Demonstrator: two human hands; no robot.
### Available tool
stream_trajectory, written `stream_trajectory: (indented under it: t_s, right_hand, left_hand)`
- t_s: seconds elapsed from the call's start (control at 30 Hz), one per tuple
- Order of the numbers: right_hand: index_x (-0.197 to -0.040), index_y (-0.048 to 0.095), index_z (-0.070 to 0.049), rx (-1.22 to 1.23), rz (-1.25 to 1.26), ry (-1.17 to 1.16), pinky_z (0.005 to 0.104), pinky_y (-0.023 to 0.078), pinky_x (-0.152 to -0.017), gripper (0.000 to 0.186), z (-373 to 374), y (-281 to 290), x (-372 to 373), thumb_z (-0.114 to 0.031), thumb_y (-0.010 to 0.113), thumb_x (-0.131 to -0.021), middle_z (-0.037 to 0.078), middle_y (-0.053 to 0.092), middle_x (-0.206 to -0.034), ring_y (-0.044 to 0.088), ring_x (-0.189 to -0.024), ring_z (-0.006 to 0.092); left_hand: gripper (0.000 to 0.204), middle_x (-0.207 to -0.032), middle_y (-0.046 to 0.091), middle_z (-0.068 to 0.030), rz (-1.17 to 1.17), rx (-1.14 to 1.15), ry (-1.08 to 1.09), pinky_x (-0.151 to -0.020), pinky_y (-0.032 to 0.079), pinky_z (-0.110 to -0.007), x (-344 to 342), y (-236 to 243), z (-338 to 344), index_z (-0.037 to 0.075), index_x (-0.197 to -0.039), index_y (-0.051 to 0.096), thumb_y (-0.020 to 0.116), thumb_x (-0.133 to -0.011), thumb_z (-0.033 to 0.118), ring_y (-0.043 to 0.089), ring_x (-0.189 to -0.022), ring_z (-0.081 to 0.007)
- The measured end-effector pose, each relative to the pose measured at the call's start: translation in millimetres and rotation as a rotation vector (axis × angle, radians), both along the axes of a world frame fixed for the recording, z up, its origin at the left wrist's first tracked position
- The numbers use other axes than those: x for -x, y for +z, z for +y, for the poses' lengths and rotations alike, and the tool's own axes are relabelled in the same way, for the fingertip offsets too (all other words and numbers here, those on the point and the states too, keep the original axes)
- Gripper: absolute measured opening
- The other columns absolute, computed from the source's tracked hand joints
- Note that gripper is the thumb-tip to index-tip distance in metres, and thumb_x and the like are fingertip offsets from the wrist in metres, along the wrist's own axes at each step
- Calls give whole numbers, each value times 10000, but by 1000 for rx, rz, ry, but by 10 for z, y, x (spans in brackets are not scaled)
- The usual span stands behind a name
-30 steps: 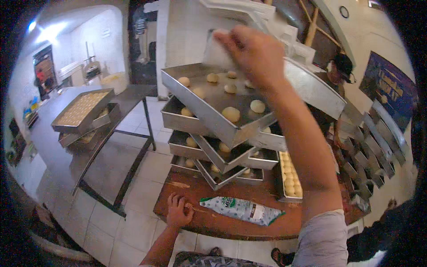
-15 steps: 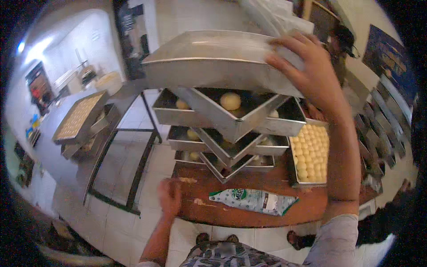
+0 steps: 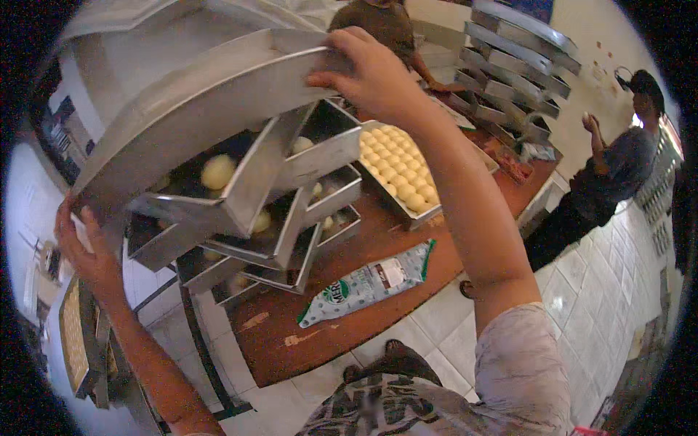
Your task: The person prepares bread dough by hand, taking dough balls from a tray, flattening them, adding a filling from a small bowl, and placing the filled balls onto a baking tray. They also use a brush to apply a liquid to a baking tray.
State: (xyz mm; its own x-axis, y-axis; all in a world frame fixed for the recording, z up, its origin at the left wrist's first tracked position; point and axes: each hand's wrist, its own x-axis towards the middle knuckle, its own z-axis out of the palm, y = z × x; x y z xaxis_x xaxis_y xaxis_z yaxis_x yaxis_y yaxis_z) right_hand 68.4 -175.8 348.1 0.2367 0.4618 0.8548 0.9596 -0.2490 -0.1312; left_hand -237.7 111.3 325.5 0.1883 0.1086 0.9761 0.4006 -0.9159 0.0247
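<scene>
A large metal baking tray [image 3: 196, 120] tops a crisscross stack of smaller-looking metal trays [image 3: 269, 174]. My right hand [image 3: 371, 76] grips its right end, fingers bent over the rim. At its left corner, my left hand [image 3: 94, 254] holds the tray's edge, with part of the fingers behind the metal. Round pale dough balls [image 3: 218, 172] show inside the trays below. The stack stands on a brown wooden table [image 3: 342, 338]. In front of it lies a pale plastic packet [image 3: 367, 283] with green ends.
Beyond the stack, a tray packed with yellowish dough balls [image 3: 400, 167] sits on the table. More crisscrossed trays [image 3: 509, 65] rise at the far right. One person [image 3: 378, 36] stands across the table, another [image 3: 618, 160] at the right. A filled tray [image 3: 76, 334] is at lower left.
My view has swung to the right. My left hand has risen from beside the table to the top tray's left corner. My right hand stays on its right end.
</scene>
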Motion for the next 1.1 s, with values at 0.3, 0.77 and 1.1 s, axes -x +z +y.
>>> stream_trajectory:
  t_s: [0.3, 0.77, 1.1]
  right_hand:
    - [-1017, 578, -13, -381, 147, 37, 342, 443, -799, 270, -828, -481, -897, -185, 589, -810, 151, 598, -973, 580, -874, 276]
    - [-988, 654, -154, 723, 166, -315, 409, 463, -817, 297, 747, -1679, -4073, -94, 590, -705, 127, 621, -884, 525, -948, 352]
    - [-1119, 601, -267, 1163, 564, -3, 380, 462, -810, 398, 2218, -2485, -4870, -162, 624, -735, 11, 610, -1089, 563, -982, 245]
  left_hand:
    - [411, -1250, 429, -175, 10, -18, 268, -989, 324, -413, 482, -937, -62, 3, -1251, 401, 441, -918, 241, 398, -1167, -323]
    - [520, -1309, 354, -204, 537, 718, 801, -991, 237, -551, -428, -3443, -2092, 105, -1264, 421, 428, -866, 439, 271, -1234, -389]
    - [489, -1288, 399, -206, 546, 577, 653, -921, 359, -512, -664, -3171, -2154, 19, -1302, 350, 400, -915, 315, 414, -1128, -407]
